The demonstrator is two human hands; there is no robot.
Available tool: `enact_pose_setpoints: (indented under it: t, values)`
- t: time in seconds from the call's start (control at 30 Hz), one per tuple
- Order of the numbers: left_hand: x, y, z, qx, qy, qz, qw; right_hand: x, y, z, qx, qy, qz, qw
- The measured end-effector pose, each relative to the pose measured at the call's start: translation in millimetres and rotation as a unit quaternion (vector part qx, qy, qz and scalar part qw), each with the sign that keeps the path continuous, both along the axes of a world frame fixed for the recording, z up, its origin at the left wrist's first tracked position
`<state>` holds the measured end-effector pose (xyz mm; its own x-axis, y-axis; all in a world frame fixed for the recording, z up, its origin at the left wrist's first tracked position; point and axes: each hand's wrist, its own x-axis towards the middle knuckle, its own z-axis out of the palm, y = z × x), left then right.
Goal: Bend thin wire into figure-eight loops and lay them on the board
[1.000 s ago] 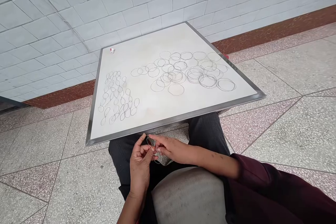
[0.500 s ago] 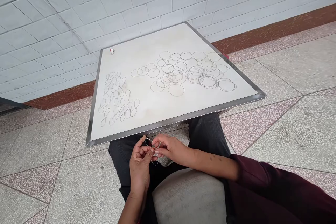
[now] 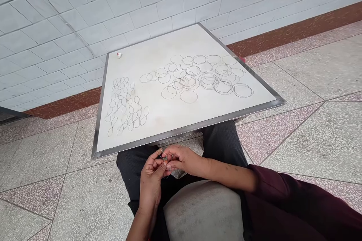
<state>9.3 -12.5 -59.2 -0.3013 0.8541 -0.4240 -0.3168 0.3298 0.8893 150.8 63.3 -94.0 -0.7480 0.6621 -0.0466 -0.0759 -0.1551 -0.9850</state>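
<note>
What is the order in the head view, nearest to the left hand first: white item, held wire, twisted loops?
1. Held wire: in the left hand.
2. Twisted loops: on the table, left side.
3. White item: table's far left corner.

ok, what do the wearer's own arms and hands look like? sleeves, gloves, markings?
Left hand and right hand are bare, with no gloves or watch visible. A dark maroon sleeve ends near the right elbow; the right forearm has a few small spots. The left forearm is bare.
</note>
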Motion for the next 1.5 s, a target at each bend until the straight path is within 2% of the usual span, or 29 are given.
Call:
enact_pose_setpoints:
  t: [0.3,0.5,0.63,0.97,1.2,1.5]
  values:
    - [-3.6,-0.4,5.9,-0.023,0.015,-0.045,0.999,5.1,3.6,5.8,0.129,-0.088,0.021,0.988]
    - [-1.9,2.9,6.5,-0.042,0.072,-0.074,0.994,8.2,3.2,15.4,0.233,-0.132,0.019,0.963]
    - [-2.3,5.4,6.9,-0.050,0.089,-0.074,0.992,9.1,2.6,15.1,0.290,-0.148,0.035,0.945]
    - [0.3,10.8,9.4,-0.075,0.107,-0.090,0.987,9.0,2.1,15.8,0.266,-0.160,0.049,0.949]
    - [-2.6,13.8,9.9,-0.073,0.104,-0.095,0.987,8.0,4.9,12.0,0.237,-0.153,0.026,0.959]
    - [-4.8,20.6,7.1,-0.088,0.095,-0.127,0.983,11.6,5.7,10.2,0.274,-0.142,0.028,0.951]
